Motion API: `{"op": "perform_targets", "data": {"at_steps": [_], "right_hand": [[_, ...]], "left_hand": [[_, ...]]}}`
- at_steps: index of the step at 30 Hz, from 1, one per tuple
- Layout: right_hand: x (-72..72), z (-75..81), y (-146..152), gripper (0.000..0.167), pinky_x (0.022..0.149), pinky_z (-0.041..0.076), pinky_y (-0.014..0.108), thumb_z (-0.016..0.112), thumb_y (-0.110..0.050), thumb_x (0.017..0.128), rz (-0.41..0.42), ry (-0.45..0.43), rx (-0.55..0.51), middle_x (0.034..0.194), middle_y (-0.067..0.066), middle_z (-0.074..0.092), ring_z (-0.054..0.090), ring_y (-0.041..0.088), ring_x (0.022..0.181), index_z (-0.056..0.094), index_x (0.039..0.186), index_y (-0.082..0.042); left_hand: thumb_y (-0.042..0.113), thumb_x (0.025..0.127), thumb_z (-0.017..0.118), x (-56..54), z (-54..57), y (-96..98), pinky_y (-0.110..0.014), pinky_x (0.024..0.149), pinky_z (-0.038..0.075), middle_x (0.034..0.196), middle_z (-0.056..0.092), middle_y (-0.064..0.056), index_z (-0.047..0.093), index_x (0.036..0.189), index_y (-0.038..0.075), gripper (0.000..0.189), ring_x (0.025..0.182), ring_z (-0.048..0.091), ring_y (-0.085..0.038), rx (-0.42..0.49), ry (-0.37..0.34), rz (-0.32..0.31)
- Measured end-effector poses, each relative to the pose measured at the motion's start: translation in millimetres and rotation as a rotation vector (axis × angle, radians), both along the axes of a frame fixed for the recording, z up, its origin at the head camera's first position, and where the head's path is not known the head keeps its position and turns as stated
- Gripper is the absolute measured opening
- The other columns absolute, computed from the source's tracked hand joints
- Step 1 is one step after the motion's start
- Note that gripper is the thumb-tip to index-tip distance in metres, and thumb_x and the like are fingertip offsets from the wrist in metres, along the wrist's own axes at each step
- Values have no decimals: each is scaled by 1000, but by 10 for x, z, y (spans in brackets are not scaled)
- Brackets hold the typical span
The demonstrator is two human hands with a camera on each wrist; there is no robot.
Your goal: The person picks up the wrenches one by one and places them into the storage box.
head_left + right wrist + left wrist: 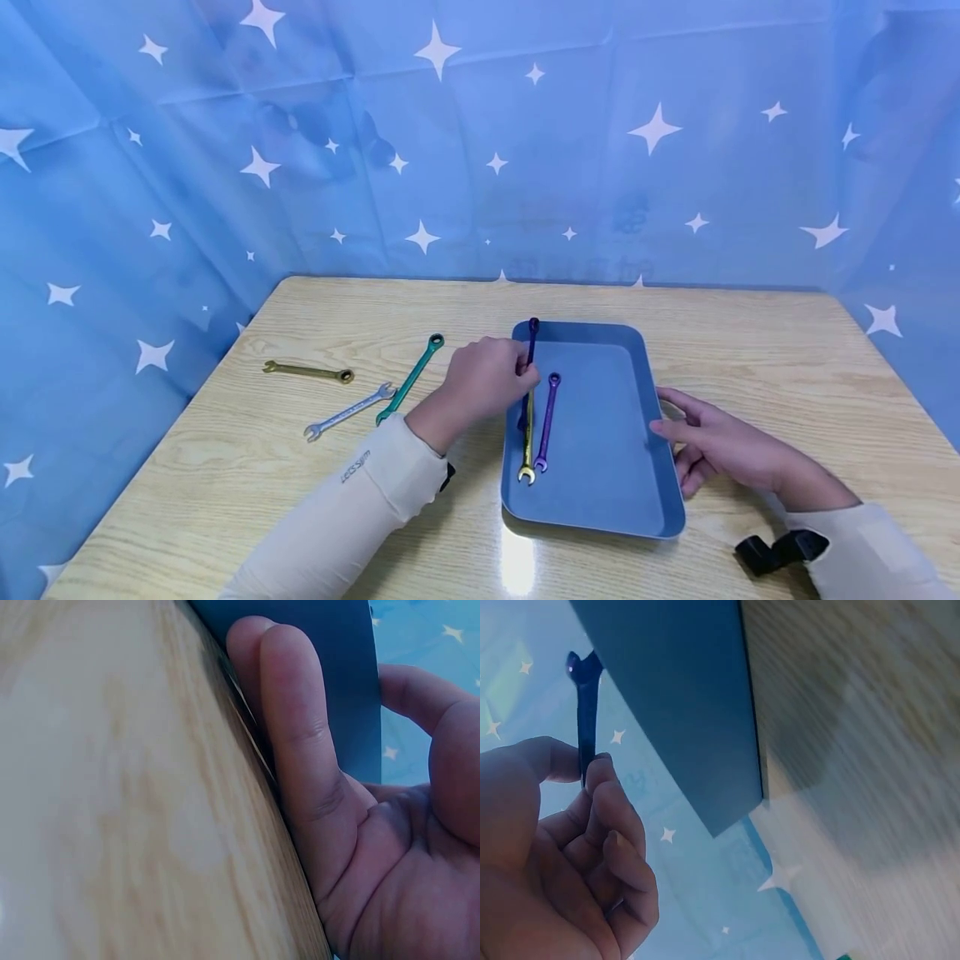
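Observation:
My left hand (pixel 491 375) pinches a dark purple wrench (pixel 533 330) between thumb and fingers, above the left side of a blue-grey tray (pixel 592 517). In the left wrist view the open end of that wrench (pixel 587 712) points up beside the tray's outer wall (pixel 682 712). Inside the tray lie a gold wrench (pixel 528 442) and a lighter purple wrench (pixel 548 421), side by side. At the tray's right edge my right hand (pixel 720 442) grips the wall, thumb at the rim and fingers against the outside, low by the tabletop in the right wrist view.
Left of the tray, a green wrench (pixel 411 379), a silver wrench (pixel 349 412) and a bronze-coloured wrench (pixel 307 371) lie on the wooden table (pixel 225 492). A blue curtain with white stars (pixel 480 108) hangs behind the table and along its left side.

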State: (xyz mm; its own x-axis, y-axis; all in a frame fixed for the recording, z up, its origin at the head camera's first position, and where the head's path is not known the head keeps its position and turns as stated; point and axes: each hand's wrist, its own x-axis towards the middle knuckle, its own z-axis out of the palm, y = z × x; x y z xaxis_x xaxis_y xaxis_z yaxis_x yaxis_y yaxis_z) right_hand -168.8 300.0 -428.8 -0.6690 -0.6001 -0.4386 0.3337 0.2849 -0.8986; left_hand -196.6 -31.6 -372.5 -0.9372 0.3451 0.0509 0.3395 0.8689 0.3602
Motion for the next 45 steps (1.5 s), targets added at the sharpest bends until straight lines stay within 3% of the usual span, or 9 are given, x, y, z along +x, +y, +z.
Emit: {"op": "perform_targets", "data": {"at_steps": [5,12,16,18,24,29,36,40,45], "right_hand": [[8,-7,7,81,67,60,48,40,-32,109,-2,6,1,86,16,72,72,24,69,-24,156,-13],[8,-8,1,83,68,60,49,42,-33,108,-9,7,22,84,15,72,72,24,69,-22,156,-13],[4,-3,-4,83,69,60,49,42,-34,108,-11,1,26,83,15,73,73,24,70,-22,157,-14],[4,-3,-4,82,68,60,49,42,-34,108,-10,8,21,83,16,73,73,25,70,-22,157,-13],[7,-13,-5,82,67,60,48,41,-33,109,-18,12,22,82,15,72,72,25,68,-22,157,-13],[7,-9,-5,82,67,60,48,41,-33,109,-16,12,20,82,15,72,72,24,68,-22,157,-12],[0,-10,-4,81,67,60,49,41,-32,109,-17,8,15,82,16,72,72,25,68,-22,156,-12],[-3,-10,-5,81,67,60,48,40,-32,109,-15,9,11,82,15,72,72,24,68,-22,156,-13],[0,1,-7,82,67,60,49,41,-32,109,-16,9,10,82,15,72,72,24,68,-23,156,-12]], "left_hand": [[33,98,59,19,-23,81,-24,44,27,51,38,8,43,60,20,43,47,42,-8,37,-33,-26],[35,99,60,11,-70,168,-25,47,27,49,32,9,38,57,21,49,44,37,-7,20,4,-68],[36,99,60,-7,-107,196,-32,67,37,47,35,10,42,55,22,50,46,42,-8,30,-29,-85],[36,99,60,-17,-137,206,-37,75,37,47,37,10,44,54,22,50,48,45,-8,44,-56,-90],[36,100,59,-21,-199,223,-42,81,34,47,39,10,44,53,23,52,51,46,-8,53,-104,-121],[38,99,61,-27,-222,243,-52,95,35,48,43,11,52,55,23,47,54,50,-7,27,-144,-124],[41,99,61,-26,-262,259,-49,88,34,49,43,10,54,56,23,48,54,50,-7,-5,-183,-134],[42,99,60,-29,-269,264,-55,98,35,49,48,10,63,60,24,43,55,52,-8,-25,-203,-135],[44,99,60,-38,-286,279,-56,99,36,46,44,10,52,53,23,51,54,53,-9,-80,-214,-146]]}}
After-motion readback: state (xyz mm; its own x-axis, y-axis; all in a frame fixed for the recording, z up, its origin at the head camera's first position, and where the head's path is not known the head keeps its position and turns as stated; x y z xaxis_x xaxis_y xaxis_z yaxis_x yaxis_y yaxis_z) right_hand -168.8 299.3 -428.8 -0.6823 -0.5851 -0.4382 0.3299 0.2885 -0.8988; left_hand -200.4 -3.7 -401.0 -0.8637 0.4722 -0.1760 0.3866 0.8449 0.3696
